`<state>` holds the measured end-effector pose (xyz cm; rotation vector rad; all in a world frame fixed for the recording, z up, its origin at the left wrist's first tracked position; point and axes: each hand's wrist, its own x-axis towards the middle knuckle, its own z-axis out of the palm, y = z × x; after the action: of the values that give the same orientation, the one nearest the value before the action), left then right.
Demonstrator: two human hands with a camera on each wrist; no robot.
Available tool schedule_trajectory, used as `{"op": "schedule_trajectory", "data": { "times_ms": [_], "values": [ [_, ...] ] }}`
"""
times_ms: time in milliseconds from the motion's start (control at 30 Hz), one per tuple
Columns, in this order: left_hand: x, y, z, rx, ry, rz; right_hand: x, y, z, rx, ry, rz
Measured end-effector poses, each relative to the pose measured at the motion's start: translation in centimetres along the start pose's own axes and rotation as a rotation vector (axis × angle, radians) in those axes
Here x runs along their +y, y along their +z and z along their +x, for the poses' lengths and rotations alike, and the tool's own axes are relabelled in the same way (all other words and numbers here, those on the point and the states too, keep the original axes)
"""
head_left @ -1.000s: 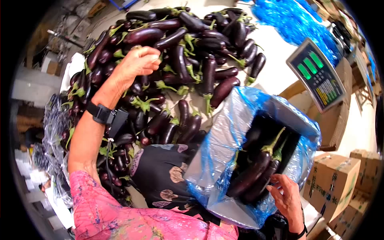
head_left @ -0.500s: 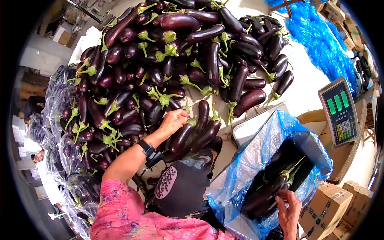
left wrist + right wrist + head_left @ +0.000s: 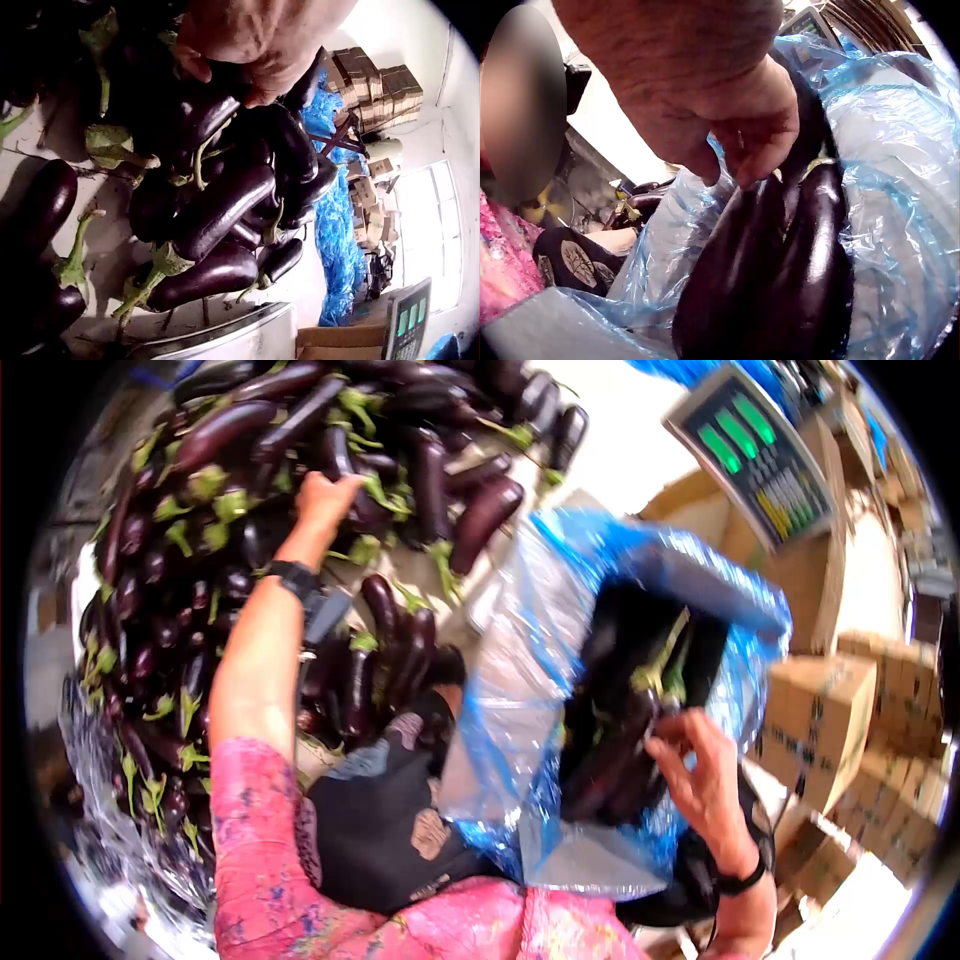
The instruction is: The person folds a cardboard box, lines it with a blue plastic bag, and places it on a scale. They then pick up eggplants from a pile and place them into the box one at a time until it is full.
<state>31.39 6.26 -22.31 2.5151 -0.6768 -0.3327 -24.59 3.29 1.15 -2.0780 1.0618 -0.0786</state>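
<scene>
My left hand (image 3: pixel 326 502) reaches into a heap of dark purple eggplants with green stems. In the left wrist view its thumb and fingers grip a glossy eggplant (image 3: pixel 206 116) among the others. My right hand (image 3: pixel 695 760) is over a box lined with a blue plastic bag (image 3: pixel 500 710), its fingers loosely bent. Several eggplants (image 3: pixel 620 755) lie inside that lining, stems toward the far end. In the right wrist view the fingertips are right at the top of one eggplant (image 3: pixel 731 255), with another eggplant (image 3: pixel 821 225) beside it.
A scale display (image 3: pixel 750 455) with lit green digits stands beyond the box. Taped cardboard cartons (image 3: pixel 820 715) are stacked at the right. Blue plastic film (image 3: pixel 334 247) lies past the heap. Clear plastic bags (image 3: pixel 110 790) lie along the left side.
The left hand has gone from above the heap down to its near eggplants, then farther out to grip another. The right hand stays over the box. The head view has swung about.
</scene>
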Motion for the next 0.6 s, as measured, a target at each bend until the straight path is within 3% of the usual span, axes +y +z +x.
{"op": "schedule_trajectory", "data": {
  "times_ms": [33, 100, 167, 300, 467, 600],
  "values": [
    [-0.6, 0.5, 0.2, -0.066, -0.041, -0.125, -0.1, 0.0, 0.0, -0.005, 0.035, 0.023],
    [1.8, -2.4, -4.5, -0.27, -0.127, -0.437, 0.6, 0.1, -0.2, 0.011, -0.013, 0.048],
    [2.9, -4.7, -8.5, -0.352, -0.136, -0.555, 0.8, 0.1, -0.3, 0.003, -0.009, 0.05],
    [7.6, -10.7, -16.5, -0.559, 0.064, -0.828, 1.3, 0.2, -0.8, -0.003, -0.093, 0.05],
    [14.4, -16.5, -22.1, -0.67, 0.215, -0.777, 1.2, -0.2, -1.8, -0.004, -0.136, 0.079],
    [19.9, -19.1, -25.9, -0.959, 0.314, -0.711, 1.3, -0.4, -2.8, 0.036, -0.148, 0.088]
  ]
}}
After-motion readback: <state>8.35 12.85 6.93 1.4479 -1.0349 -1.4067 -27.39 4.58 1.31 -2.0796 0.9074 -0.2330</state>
